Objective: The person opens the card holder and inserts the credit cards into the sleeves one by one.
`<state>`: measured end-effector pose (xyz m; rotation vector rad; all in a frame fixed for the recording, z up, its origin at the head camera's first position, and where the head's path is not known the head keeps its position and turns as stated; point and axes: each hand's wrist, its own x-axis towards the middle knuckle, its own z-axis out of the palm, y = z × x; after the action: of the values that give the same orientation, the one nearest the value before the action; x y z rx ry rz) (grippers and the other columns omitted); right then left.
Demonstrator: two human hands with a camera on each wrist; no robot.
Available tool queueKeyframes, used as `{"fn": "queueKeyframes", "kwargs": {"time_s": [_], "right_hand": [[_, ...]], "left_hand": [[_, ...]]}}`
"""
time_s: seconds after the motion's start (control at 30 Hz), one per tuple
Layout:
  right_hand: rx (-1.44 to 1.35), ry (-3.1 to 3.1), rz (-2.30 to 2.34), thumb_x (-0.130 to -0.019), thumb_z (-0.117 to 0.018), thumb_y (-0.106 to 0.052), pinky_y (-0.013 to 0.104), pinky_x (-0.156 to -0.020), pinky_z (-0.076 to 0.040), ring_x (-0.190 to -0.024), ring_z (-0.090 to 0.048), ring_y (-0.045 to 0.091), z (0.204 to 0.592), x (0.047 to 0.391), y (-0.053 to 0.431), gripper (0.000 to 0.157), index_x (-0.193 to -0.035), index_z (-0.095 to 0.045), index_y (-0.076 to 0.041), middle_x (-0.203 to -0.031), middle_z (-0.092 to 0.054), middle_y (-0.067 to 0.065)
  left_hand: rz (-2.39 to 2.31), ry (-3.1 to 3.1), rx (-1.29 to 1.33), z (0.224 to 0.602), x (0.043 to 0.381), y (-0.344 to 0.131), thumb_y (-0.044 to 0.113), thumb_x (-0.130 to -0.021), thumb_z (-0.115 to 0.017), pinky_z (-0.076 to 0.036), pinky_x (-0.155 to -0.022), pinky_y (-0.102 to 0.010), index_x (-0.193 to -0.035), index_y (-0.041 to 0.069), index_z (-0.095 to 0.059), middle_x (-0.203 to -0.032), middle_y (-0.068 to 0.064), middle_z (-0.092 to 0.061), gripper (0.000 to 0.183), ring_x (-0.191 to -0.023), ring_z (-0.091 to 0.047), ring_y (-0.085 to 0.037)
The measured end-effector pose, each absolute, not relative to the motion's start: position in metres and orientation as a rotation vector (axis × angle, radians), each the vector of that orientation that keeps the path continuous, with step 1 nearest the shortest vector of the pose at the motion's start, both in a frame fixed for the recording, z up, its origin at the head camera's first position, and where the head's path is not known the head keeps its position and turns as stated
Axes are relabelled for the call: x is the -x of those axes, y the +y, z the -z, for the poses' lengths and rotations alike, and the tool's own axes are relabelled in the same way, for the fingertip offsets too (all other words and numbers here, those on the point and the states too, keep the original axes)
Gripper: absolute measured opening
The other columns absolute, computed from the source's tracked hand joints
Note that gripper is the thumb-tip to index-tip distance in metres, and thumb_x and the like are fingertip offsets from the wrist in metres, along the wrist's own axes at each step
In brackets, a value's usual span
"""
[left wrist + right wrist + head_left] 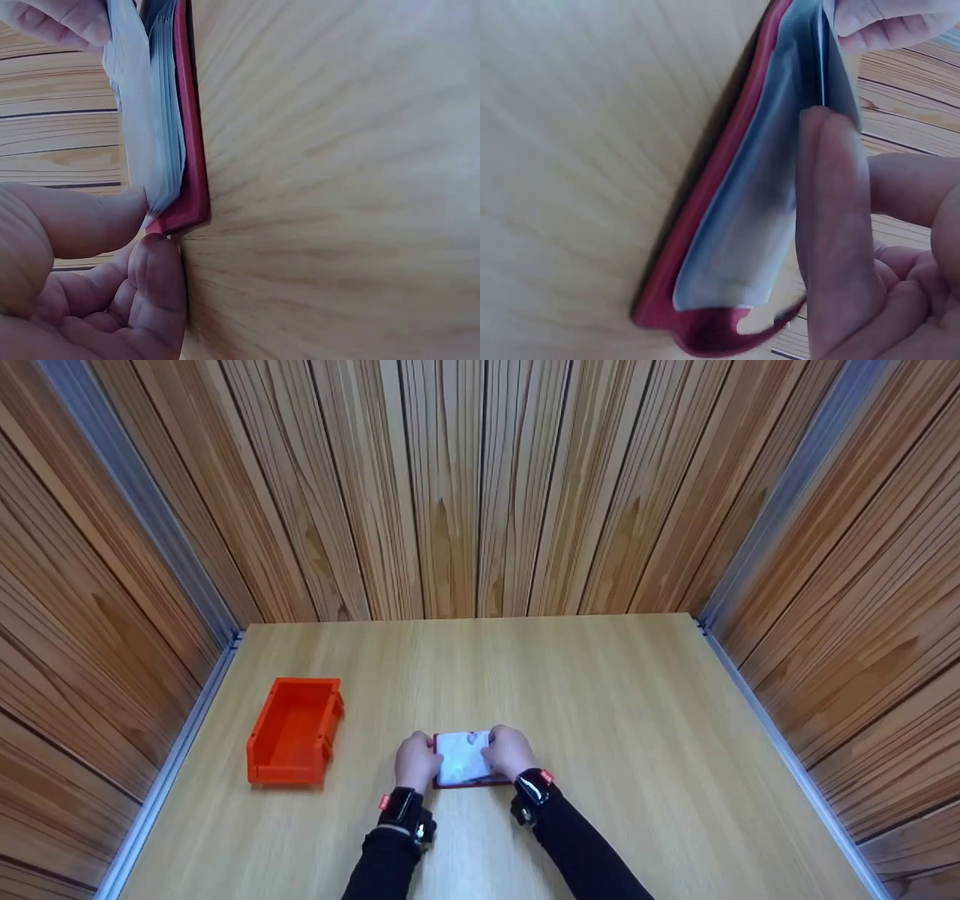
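Observation:
A red card holder (472,787) with clear plastic sleeves lies spread on the wooden table, in front of the person. At its left edge, my left hand (416,761) pinches the sleeves and red cover, thumb on the top sleeve (139,127) and curled fingers by the cover's corner. My right hand (510,751) grips the raised top sleeves at the right side, its fingers tucked beneath them. Below, more sleeves (739,247) lie against the cover. A red strap (727,337) curves out from the holder's end in the right wrist view.
An orange plastic bin (294,735) stands on the table (600,697) to the left of the hands. Wood-plank walls (450,495) rise at the back and both sides, with metal strips along their corners.

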<state>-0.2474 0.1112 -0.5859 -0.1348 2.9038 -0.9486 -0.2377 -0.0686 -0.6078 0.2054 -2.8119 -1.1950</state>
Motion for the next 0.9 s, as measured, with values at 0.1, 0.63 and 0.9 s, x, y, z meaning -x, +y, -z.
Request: {"fn": "queueKeyframes", "kwargs": {"time_s": [0.1, 0.63, 0.9], "right_hand": [[0.129, 2.908, 0.957, -0.082, -0.072, -0.006, 0.036, -0.067, -0.049, -0.070, -0.057, 0.021, 0.587, 0.248, 0.107, 0.011, -0.084, -0.063, 0.000, -0.075, -0.060, 0.005], [0.173, 2.970, 0.947, -0.082, -0.074, -0.010, 0.039, -0.065, -0.050, -0.071, -0.060, 0.022, 0.593, 0.245, 0.094, 0.014, -0.083, -0.063, -0.003, -0.077, -0.064, 0.006], [0.220, 3.015, 0.908, -0.081, -0.073, -0.008, 0.040, -0.068, -0.051, -0.072, -0.062, 0.024, 0.596, 0.246, 0.091, 0.011, -0.080, -0.063, -0.004, -0.076, -0.065, 0.007]], "left_hand": [[1.200, -2.804, -0.203, 0.608, 0.238, -0.068, -0.001, -0.072, -0.073, -0.049, -0.074, -0.046, -0.088, -0.004, -0.062, -0.080, -0.014, -0.063, 0.020, -0.080, -0.061, -0.034], [1.237, -2.855, -0.289, 0.607, 0.239, -0.068, -0.001, -0.075, -0.075, -0.050, -0.078, -0.044, -0.092, -0.004, -0.062, -0.084, -0.013, -0.063, 0.021, -0.083, -0.061, -0.032], [1.228, -2.833, -0.260, 0.608, 0.239, -0.069, 0.001, -0.074, -0.076, -0.050, -0.079, -0.045, -0.094, -0.005, -0.064, -0.085, -0.014, -0.065, 0.024, -0.084, -0.062, -0.032]]}}
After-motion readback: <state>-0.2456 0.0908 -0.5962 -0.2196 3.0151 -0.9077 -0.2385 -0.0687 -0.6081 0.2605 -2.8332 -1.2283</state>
